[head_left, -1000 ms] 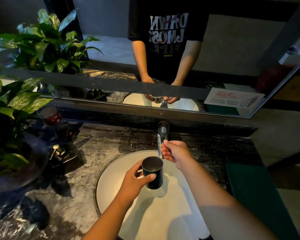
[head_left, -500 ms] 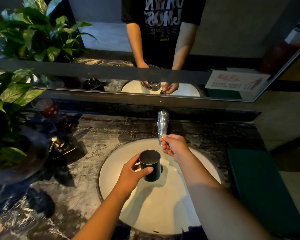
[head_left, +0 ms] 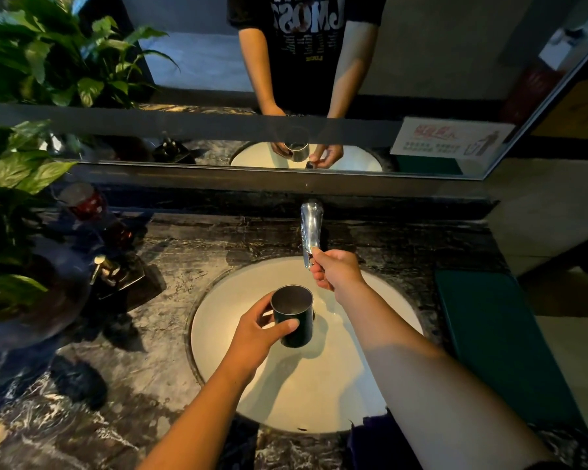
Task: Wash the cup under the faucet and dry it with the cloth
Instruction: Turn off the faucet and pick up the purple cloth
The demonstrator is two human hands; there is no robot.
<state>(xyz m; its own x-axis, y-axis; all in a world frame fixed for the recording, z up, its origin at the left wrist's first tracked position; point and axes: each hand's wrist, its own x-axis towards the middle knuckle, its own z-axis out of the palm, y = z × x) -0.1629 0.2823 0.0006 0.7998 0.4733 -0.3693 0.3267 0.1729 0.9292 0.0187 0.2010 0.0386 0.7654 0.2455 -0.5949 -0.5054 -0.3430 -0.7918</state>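
Observation:
A dark cup (head_left: 294, 317) stands upright in the air over the white sink basin (head_left: 224, 320), open mouth up. My left hand (head_left: 255, 334) grips it from the left, thumb across its front. The chrome faucet (head_left: 309, 225) juts out from the back wall above the basin. My right hand (head_left: 335, 269) pinches the faucet's tip with curled fingers, just behind and right of the cup. No running water shows. A dark cloth (head_left: 374, 432) lies at the basin's near rim, partly hidden by my right forearm.
Dark marble counter (head_left: 143, 368) surrounds the basin. A potted plant (head_left: 11, 184) and a soap dispenser (head_left: 106, 269) stand at the left. A green mat (head_left: 496, 334) lies at the right. A mirror (head_left: 421, 79) spans the back wall.
The view has tilted downward, showing more of the basin. Both hands keep their places: the left on the cup, the right at the faucet tip.

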